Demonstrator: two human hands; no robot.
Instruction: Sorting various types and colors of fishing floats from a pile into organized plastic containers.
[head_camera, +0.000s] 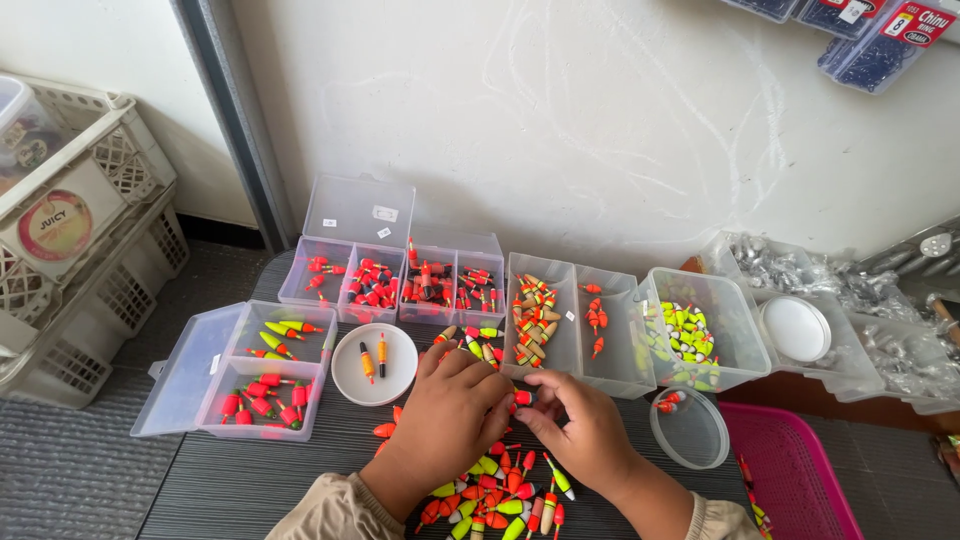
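Observation:
Both my hands meet over a pile of small fishing floats (500, 495), red, orange and neon yellow, on a dark ribbed table (250, 480). My left hand (445, 415) and my right hand (575, 425) pinch one small red float (522, 398) between their fingertips. Just beyond the fingers lie a few loose yellow and red floats (478, 340). A round white lid (374, 364) to the left holds two orange-and-black floats.
Clear plastic boxes ring the hands: a lidded one with red and yellow floats (265, 372), compartment boxes of red floats (400, 285), tan floats (535, 320), a tub of yellow beads (700, 330). A clear round lid (690, 430), a pink basket (790, 470), white crates (80, 240).

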